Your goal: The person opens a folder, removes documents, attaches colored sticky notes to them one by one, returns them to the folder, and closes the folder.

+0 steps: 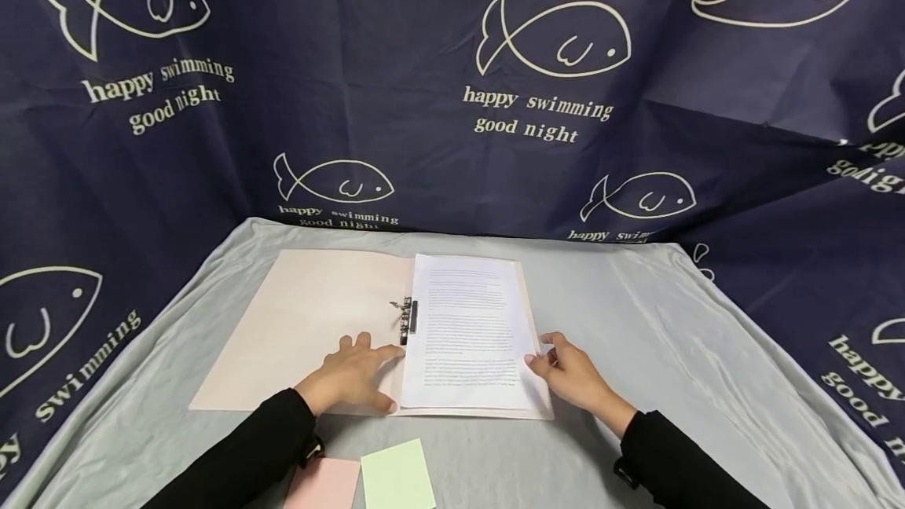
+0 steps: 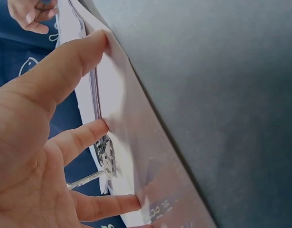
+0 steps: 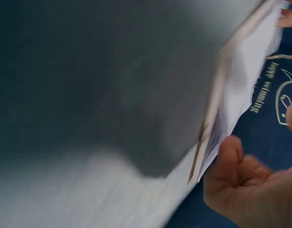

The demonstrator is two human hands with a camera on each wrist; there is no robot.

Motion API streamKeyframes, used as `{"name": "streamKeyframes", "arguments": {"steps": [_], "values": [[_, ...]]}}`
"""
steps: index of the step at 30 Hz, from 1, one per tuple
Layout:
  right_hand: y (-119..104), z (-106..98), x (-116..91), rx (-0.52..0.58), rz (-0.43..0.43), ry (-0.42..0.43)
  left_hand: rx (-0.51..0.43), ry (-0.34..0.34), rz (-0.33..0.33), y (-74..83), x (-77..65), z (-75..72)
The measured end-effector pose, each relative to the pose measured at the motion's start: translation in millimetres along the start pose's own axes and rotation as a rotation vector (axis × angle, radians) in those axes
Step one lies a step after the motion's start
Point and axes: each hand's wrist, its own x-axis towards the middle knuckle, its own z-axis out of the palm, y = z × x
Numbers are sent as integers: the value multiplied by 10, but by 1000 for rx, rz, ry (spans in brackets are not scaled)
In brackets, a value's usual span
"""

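A pale pink folder (image 1: 261,320) lies opened flat, with a stack of printed paper (image 1: 470,336) on its right half. Beside the stack's left edge, at the spine, is a metal-and-black clip (image 1: 405,320). My left hand (image 1: 357,371) rests with spread fingers on the folder next to the spine; in the left wrist view its fingertips (image 2: 99,128) touch the folder near the clip. At the stack's right edge is my right hand (image 1: 573,371), fingers loosely bent. Its thumb is at the paper edge in the right wrist view, with another finger apart from it; no clear grip shows.
A pink sticky-note pad (image 1: 325,484) and a light green one (image 1: 398,474) lie in front of the folder, the pink one partly behind the left sleeve. Grey-blue cloth (image 1: 615,305) covers the table. A dark blue curtain (image 1: 424,100) with fish drawings hangs behind it.
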Motion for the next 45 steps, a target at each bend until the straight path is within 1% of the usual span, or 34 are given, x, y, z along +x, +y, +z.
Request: {"name": "streamKeyframes", "arguments": {"steps": [1,3,6,8,11,13,15,20,23,27,33,35,39,45], "values": [[-29,4,6,94,64,-13,3,2,1,5,4,-4],[-74,7,16,242,183,-52,12,1,3,11,10,-5],[-105,10,48,405,316,-117,17,4,5,15,18,-3],[-106,13,86,475,367,-152,18,4,2,16,15,-3],[-84,17,150,519,403,-196,9,-2,-6,17,6,-3],[-58,23,187,527,404,-218,7,-4,-7,16,-3,-2],[-31,33,214,512,384,-229,5,-5,-4,15,-10,-4],[27,69,248,457,337,-195,1,6,8,7,-19,0],[51,89,257,454,341,-172,-2,6,14,3,-18,8],[58,101,269,478,351,-150,0,8,12,2,-18,9],[61,111,272,478,342,-127,-7,1,8,2,-27,-6],[69,116,272,495,333,-120,-6,1,10,1,-27,-9],[95,116,279,569,310,-120,0,10,14,-4,-17,-10],[114,58,272,660,275,-115,8,10,8,-26,-2,-6]]}}
